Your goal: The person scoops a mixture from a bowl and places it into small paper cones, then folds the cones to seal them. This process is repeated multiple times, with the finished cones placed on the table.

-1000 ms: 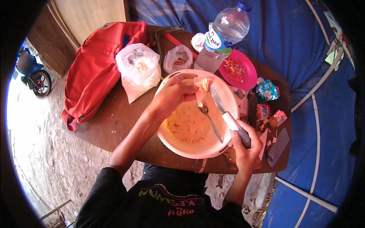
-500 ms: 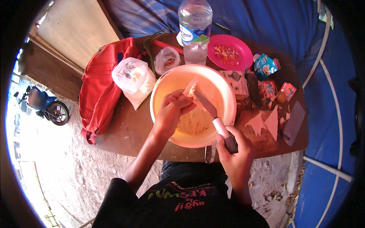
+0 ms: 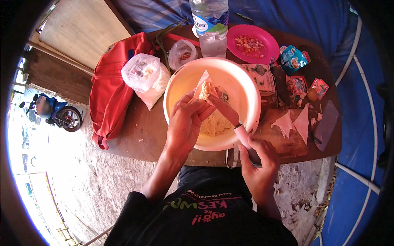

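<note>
My left hand (image 3: 184, 119) pinches a pale triangular sheet (image 3: 202, 78) above the large basin (image 3: 172, 80). A lump of yellowish, paste-like filling (image 3: 206, 91) lies on that sheet. Wrapped round the handle of a knife (image 3: 224, 110), my right hand (image 3: 262, 164) slants the blade up and left. The blade's tip meets the filling beside my left fingertips. Below, more of a pale yellow paste (image 3: 215, 125) covers part of the basin's bottom. My left hand hides some of it.
A water bottle (image 3: 213, 43) and pink plate (image 3: 269, 43) of chopped bits stand behind the basin. Left are a white powder bag (image 3: 154, 88) and red backpack (image 3: 113, 90). Right, a board (image 3: 283, 145) holds pale triangular pieces (image 3: 301, 123) near sachets (image 3: 293, 59).
The sheet in my left hand now points upward and shows more of the filling. The knife remains against the filling. The whole view has shifted slightly.
</note>
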Available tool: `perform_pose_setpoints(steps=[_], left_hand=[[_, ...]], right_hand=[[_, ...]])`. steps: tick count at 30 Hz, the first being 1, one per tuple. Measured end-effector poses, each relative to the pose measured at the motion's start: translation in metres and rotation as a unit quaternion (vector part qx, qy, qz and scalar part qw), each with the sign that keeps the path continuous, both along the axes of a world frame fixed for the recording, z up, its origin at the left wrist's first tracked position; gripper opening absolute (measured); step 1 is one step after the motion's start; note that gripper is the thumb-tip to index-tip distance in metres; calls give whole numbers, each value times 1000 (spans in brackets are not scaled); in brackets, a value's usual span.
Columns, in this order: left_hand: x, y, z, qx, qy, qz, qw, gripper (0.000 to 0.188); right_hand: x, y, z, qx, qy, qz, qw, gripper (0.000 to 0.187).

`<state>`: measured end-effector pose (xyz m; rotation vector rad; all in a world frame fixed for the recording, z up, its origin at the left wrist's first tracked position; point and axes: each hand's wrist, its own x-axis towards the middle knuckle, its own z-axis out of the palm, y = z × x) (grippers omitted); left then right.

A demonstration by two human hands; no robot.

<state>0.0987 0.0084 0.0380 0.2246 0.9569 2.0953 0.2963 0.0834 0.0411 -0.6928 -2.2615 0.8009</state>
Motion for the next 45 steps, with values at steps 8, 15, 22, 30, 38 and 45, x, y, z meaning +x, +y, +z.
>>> perform_pose_setpoints(steps=[8, 15, 22, 30, 38, 45], left_hand=[[-8, 5, 6, -10, 13, -26, 1000, 41], [-6, 15, 3, 13, -26, -34, 999, 36], [-24, 17, 2, -30, 61, -67, 995, 38], [-22, 2, 3, -98, 98, -156, 978, 38], [-22, -8, 3, -116, 148, -176, 966, 44], [-26, -10, 4, -107, 137, -192, 966, 46]], right_hand=[[5, 3, 4, 1, 7, -16, 1000, 28], [14, 0, -4, -34, 16, -37, 999, 26], [42, 7, -5, -154, 45, -79, 984, 30], [24, 59, 10, -24, -18, 26, 999, 39], [-14, 81, 20, 95, -113, 156, 977, 49], [-22, 82, 18, 80, -114, 166, 976, 47]])
